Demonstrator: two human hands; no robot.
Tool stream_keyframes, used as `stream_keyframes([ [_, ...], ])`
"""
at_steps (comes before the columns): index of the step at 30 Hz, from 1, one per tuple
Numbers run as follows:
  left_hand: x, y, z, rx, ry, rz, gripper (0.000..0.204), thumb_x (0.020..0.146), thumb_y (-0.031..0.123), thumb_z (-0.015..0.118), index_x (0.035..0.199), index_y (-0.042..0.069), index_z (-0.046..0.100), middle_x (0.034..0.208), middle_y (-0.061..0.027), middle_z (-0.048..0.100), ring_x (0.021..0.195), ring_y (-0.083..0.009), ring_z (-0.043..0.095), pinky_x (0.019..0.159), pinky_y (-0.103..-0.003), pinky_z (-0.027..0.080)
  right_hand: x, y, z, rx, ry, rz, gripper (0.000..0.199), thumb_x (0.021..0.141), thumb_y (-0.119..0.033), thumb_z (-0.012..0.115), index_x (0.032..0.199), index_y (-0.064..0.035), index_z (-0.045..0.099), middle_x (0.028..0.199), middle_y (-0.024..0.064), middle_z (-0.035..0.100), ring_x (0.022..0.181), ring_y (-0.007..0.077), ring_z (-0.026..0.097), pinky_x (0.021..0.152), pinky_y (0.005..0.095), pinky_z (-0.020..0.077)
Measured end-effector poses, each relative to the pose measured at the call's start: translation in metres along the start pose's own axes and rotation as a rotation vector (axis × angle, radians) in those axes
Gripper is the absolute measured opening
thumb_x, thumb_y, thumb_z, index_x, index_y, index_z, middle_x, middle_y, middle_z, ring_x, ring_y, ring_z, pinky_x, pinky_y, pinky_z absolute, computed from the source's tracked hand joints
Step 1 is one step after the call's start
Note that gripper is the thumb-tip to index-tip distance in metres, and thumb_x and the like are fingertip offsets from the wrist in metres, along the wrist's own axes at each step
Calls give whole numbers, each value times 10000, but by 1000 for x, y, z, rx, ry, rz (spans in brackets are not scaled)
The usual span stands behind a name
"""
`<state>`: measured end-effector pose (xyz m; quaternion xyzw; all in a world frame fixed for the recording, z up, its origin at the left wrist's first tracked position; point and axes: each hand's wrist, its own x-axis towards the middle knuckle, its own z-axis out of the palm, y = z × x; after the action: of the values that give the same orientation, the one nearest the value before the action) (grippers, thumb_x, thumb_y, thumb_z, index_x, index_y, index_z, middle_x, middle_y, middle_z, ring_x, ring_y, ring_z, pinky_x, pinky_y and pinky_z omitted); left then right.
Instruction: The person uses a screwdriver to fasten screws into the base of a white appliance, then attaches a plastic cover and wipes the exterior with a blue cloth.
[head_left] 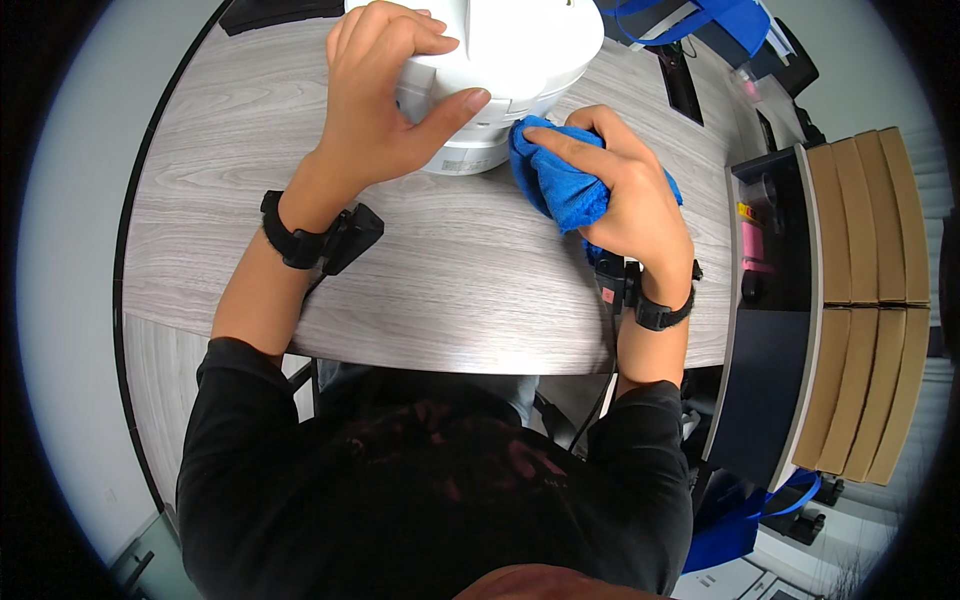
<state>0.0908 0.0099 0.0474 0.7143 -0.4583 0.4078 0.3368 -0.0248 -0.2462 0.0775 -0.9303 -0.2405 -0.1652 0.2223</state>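
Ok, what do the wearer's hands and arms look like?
Left hand and right hand are bare; each wrist has a black strap, black box and dark cable. The right box bears a small reddish mark. Black sleeves end near the elbows.

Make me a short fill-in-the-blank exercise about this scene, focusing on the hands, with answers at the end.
1. The right hand grips a cloth whose colour is ____.
2. The rounded appliance touched by the left hand is coloured ____.
3. Both wrist straps are coloured ____.
4. The brown boxes stand toward the picture's ____ edge.

Missing words: blue; white; black; right.
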Motion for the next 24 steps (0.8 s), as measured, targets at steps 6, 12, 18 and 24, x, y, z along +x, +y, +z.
stream_keyframes([
  [6, 0, 0, 0, 8, -1, 9, 412, 809, 181, 844, 1147, 73, 635, 1201, -112, 619, 1227, -291, 558, 1008, -419, 362, 1, -3, 1, -3, -18, -23, 785, 550, 81, 756, 1261, -250, 746, 1091, 91, 653, 939, 333, 642, 825, 416, 545],
  [12, 0, 1, 0, -20, 7, -4, 413, 796, 143, 848, 1142, 67, 635, 1195, -109, 618, 1220, -290, 564, 1013, -408, 383, 2, -1, 7, -52, 40, -58, 799, 550, 87, 758, 1274, -251, 742, 1059, 106, 638, 931, 327, 628, 813, 402, 541],
  [18, 2, 2, 0, -3, 2, 1, 412, 792, 134, 850, 1139, 68, 637, 1191, -111, 615, 1216, -290, 564, 1013, -413, 393, 3, -2, 9, -160, 56, -42, 758, 570, 34, 807, 1267, -259, 750, 1093, 90, 652, 933, 312, 667, 789, 380, 579],
  [24, 2, 1, 1, -19, 7, 3, 413, 791, 135, 850, 1137, 65, 636, 1192, -112, 614, 1215, -289, 565, 999, -414, 408, 5, -9, 15, -84, -32, 17, 708, 581, 66, 788, 1226, -223, 766, 1022, 95, 625, 921, 302, 624, 835, 402, 539],
])
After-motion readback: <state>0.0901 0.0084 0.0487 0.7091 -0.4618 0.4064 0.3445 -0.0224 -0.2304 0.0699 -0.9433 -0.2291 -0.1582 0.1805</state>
